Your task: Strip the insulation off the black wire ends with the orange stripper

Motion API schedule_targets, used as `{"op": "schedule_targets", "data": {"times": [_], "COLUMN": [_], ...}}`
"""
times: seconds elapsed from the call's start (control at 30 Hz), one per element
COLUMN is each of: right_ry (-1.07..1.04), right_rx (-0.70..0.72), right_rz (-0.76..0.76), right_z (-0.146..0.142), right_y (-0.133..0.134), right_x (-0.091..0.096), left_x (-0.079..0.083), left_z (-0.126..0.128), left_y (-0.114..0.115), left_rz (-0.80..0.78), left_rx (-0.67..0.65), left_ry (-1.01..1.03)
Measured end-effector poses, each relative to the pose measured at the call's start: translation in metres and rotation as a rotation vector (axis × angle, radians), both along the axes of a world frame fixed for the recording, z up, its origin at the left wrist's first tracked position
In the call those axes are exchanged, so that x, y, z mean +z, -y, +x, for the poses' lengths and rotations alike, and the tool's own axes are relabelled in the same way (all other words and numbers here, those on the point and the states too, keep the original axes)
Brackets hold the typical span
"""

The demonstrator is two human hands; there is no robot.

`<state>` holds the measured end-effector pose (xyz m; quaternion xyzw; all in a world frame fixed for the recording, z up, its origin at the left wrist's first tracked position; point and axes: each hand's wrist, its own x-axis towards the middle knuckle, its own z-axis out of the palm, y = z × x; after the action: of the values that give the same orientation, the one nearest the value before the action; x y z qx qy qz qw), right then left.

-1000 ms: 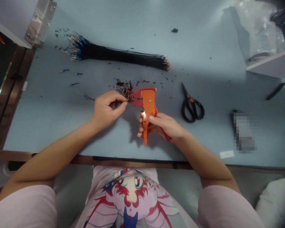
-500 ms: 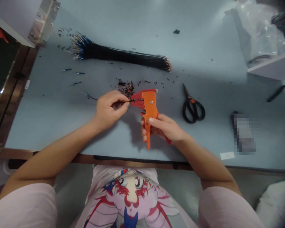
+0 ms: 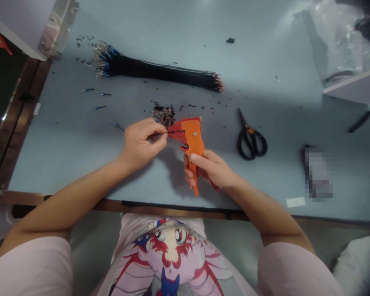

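Note:
My left hand (image 3: 144, 142) pinches a thin black wire (image 3: 119, 126) between thumb and fingers; a blue terminal shows at its far left end. The wire's other end reaches into the red jaws of an orange and red wire stripper (image 3: 193, 137). My right hand (image 3: 208, 166) is wrapped round the stripper's handles, thumb on the orange one. Just behind the jaws lies a small heap of black and copper scraps (image 3: 164, 115). A long bundle of black wires (image 3: 160, 72) lies farther back, with blue terminals at the left and bare copper ends at the right.
Black-handled scissors (image 3: 249, 137) lie to the right of the stripper. Beyond them are a blurred-out dark object (image 3: 317, 170), a white label (image 3: 296, 202) and a black pen-like stick (image 3: 361, 121). Several short terminal pieces (image 3: 98, 108) lie at the left. Clear plastic bags (image 3: 348, 45) sit back right.
The stripper has tilted slightly, its head shifting a little left and its handle end right. My left hand keeps its pinch on the wire, almost in the same place.

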<state>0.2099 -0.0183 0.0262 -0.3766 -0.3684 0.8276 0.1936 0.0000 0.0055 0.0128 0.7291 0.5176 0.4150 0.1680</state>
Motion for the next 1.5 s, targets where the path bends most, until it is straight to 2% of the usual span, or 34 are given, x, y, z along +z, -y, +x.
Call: {"op": "schedule_targets", "data": {"times": [0.17,0.37,0.57,0.63,0.77,0.83,1.07,1.5], "right_ry": [-0.007,-0.040,-0.001,0.027,0.074,0.062,0.007,-0.002], "right_rx": [-0.044,-0.120,-0.383,-0.349,-0.131,-0.082,-0.085,0.019], "right_rz": [-0.042,-0.087,-0.118,-0.137,-0.165,-0.158,-0.124,-0.067], "right_z": [-0.003,-0.005,0.017,0.021,0.020,0.017,0.013,0.008], "right_y": [0.002,0.000,-0.023,-0.028,-0.024,-0.021,-0.017,-0.007], "right_x": [0.001,-0.001,0.005,0.005,-0.003,-0.007,-0.005,0.004], "left_x": [-0.001,0.000,0.002,0.002,0.003,0.002,-0.001,-0.001], "left_z": [0.001,0.001,-0.009,-0.009,-0.006,-0.005,-0.003,0.002], "left_y": [0.000,-0.003,-0.009,-0.010,-0.009,-0.008,-0.006,-0.002], "left_rz": [0.041,0.005,-0.016,-0.038,-0.076,-0.078,-0.118,-0.081], "left_rx": [-0.001,0.015,0.117,0.130,0.122,0.119,0.096,-0.038], "left_ry": [-0.006,-0.003,0.054,0.095,0.161,0.173,0.149,0.124]}}
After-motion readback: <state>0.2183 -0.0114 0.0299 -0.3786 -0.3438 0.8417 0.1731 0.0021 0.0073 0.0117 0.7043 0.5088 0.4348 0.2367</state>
